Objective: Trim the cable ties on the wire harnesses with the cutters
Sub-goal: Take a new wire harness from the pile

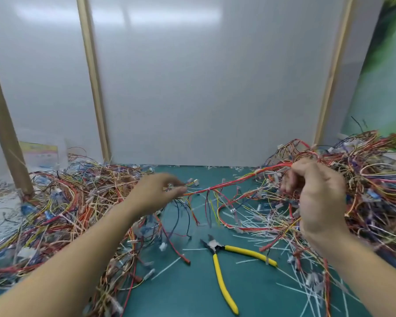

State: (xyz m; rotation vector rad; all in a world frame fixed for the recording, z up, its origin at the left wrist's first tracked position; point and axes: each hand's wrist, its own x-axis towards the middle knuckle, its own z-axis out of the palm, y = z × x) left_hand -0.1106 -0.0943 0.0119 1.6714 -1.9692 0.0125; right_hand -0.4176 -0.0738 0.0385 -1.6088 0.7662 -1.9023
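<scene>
Wire piles point(55, 213) crowd both sides of the green bench point(188, 294). Mid-frame, the left hand point(153, 193) has its fingers pinching one end of a red harness point(226, 183); the right hand point(318, 193) has its fingers curled round the other. Yellow cutters point(215, 250) lie lower centre.

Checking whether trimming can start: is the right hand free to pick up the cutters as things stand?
Probably not yet. The right hand grips the wire harness; once it lets go, the cutters lie in the open on the mat between the forearms.

Green table point(188, 291) — wire harnesses point(62, 209), yellow-handled cutters point(224, 268), trimmed tie ends point(256, 239).
</scene>
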